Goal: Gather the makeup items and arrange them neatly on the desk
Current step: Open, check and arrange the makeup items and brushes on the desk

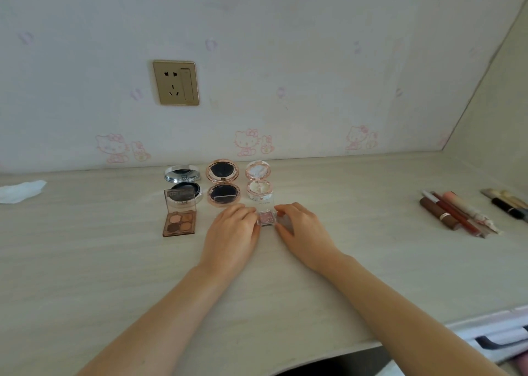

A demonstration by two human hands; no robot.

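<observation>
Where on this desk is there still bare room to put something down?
Bare desk lies between the open compacts and the lipsticks, between the tissue and eyeshadow palette, and along the near edge. It is crowded around both hands.

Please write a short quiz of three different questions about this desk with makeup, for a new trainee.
1. True or false: the three round compacts stand open in a row near the wall.
2. What lies between the two hands? A) small pink glitter case B) lipstick C) tissue
3. Fill in: the lip pencils and tubes lie on the ___ side of the desk.

Key: 1 true; 2 A, with the left hand and right hand on either side of it; 3 right.
</observation>
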